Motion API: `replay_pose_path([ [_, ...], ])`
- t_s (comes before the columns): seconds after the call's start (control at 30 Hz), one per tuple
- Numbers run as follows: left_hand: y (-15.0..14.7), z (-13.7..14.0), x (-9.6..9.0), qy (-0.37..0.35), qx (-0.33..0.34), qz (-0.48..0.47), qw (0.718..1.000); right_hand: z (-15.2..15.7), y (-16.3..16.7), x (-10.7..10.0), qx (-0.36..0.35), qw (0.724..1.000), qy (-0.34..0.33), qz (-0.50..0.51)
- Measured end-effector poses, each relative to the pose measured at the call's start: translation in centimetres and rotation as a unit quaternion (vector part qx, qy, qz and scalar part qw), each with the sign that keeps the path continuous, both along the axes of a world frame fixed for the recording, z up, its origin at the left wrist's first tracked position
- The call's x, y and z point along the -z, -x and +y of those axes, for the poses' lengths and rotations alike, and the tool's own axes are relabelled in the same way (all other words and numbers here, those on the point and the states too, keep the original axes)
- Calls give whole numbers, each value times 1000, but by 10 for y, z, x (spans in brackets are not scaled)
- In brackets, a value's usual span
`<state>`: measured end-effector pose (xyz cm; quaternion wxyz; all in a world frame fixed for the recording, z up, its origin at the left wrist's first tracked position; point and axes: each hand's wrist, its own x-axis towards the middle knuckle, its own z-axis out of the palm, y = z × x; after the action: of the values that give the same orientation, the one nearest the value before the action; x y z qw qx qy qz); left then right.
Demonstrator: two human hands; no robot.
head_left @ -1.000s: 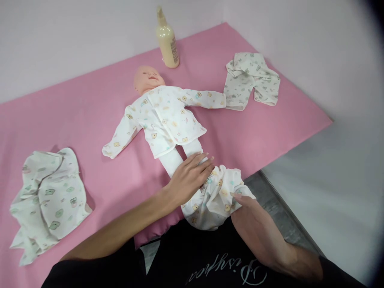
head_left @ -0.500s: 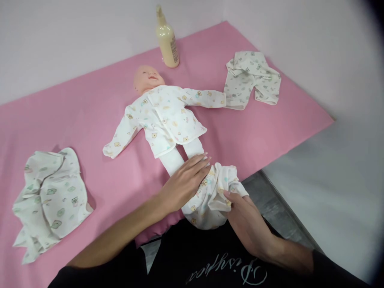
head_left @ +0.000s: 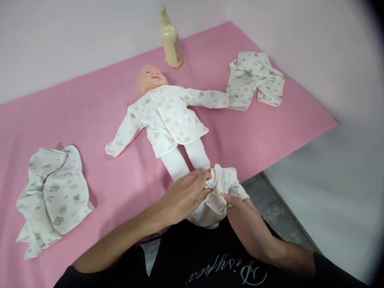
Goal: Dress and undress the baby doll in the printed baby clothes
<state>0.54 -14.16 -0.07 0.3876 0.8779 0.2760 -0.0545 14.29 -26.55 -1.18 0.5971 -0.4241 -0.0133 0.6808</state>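
Note:
A baby doll (head_left: 152, 78) lies on its back in a white printed jacket (head_left: 171, 120), its white-covered legs (head_left: 174, 163) pointing toward me. By its feet, bunched printed baby pants (head_left: 223, 180) hang over the table's near edge. My left hand (head_left: 187, 196) pinches the left side of the pants' gathered cloth, fingers closed. On the other side my right hand (head_left: 244, 216) grips the bunched fabric, thumb on top; its other fingers are hidden by cloth. The ends of the doll's legs are hidden behind my left hand and the pants.
A pink-covered table (head_left: 255, 136) meets white walls. A pump bottle (head_left: 171, 44) stands beyond the doll's head. One printed garment (head_left: 256, 80) lies at the back right, touching the doll's sleeve; another printed cloth (head_left: 57, 200) lies crumpled at left. Grey floor (head_left: 270, 200) shows at right.
My left hand has drawn back from lying flat over the doll's legs and its fingers have closed on the pants' edge. My right hand keeps its hold. The view shifted slightly.

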Motion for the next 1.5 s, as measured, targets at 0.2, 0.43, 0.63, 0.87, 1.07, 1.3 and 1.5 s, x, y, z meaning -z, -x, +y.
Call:
replay_pose_path([
  [0.2, 2, 30, 2, -94, 34, 11, 995, -4, -5, 0, 2, 1000, 0, -7],
  [0.43, 5, 56, 2, -250, -10, 14, 968, -20, -19, 12, -3, 1000, -2, 0],
  [0.63, 14, 68, -2, -218, -92, -7, 972, -38, -42, 33, -65, 997, 12, 29],
  [0.87, 31, 57, -1, -186, -141, 9, 972, -64, -115, 41, -240, 962, 66, -111],
  [1.07, 32, 57, -7, -145, -176, 2, 974, -7, -148, 3, -212, 793, 60, -567],
  [1.3, 49, 43, -10, -112, -189, -9, 976, 104, -97, 16, -473, 630, -242, -567],
  [1.5, 72, 14, 3, -54, -244, 15, 968, 123, -92, 32, -520, 577, -275, -567],
])
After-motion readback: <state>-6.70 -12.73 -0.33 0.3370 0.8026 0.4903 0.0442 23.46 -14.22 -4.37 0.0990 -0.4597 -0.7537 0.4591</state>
